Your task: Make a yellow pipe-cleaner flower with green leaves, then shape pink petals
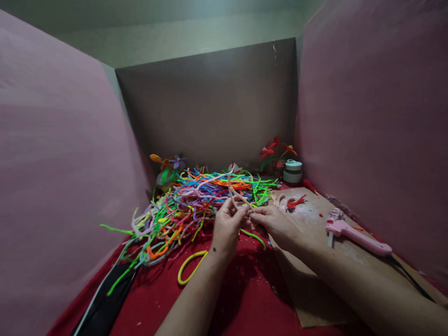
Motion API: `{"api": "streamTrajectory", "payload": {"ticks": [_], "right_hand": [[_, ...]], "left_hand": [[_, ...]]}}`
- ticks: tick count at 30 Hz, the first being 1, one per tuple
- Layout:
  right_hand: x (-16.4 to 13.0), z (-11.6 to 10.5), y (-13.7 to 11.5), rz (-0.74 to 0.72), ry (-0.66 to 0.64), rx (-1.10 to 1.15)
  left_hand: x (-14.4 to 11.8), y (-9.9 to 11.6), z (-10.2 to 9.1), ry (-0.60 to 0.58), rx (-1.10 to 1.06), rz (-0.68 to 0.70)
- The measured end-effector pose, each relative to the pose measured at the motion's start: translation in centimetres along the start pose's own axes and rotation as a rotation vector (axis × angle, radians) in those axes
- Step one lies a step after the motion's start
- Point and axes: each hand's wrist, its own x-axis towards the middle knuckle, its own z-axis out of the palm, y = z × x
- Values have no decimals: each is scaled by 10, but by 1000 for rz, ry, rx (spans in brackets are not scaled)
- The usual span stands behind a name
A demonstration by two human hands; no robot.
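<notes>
A pale pink pipe cleaner point(230, 185) is bent between my two hands, with its strands rising above the fingers. My left hand point(228, 223) pinches it from the left, thumb and fingers closed. From the right, the fingertips of my right hand point(271, 220) are closed on it too, close to the left thumb. Just behind the hands spreads a large tangled heap of multicoloured pipe cleaners point(206, 191). A yellow loop point(182, 273), partly hidden by my left forearm, lies on the red cloth point(157, 298).
On the right, a pink hot glue gun point(357, 237) rests on a brown cardboard sheet point(315, 298) beside red pipe-cleaner pieces point(296, 202). Farther back stand a lidded jar point(292, 171), red flowers point(269, 150) and an orange-and-purple flower bunch point(171, 163). Pink walls point(371, 102) flank the table.
</notes>
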Motion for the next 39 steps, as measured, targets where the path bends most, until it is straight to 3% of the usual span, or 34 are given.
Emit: {"api": "streamTrajectory", "payload": {"ticks": [4,7,12,22,31,33,39], "right_hand": [[-1,2,3,10,-35,-15],[1,2,7,17,-109,126],[5,-3,10,222,-300,416],[9,-2,27,246,-134,583],[6,2,25,316,-28,576],[5,1,22,336,-41,619],[4,-4,17,460,-246,895]], "left_hand": [[2,-5,-4,-44,58,-1],[4,-4,-7,-42,45,-25],[5,2,-10,-70,27,-63],[6,6,-12,-111,40,-82],[6,6,-12,-14,308,-8],[8,7,-15,-3,314,-24],[11,12,-26,26,318,-49]]}}
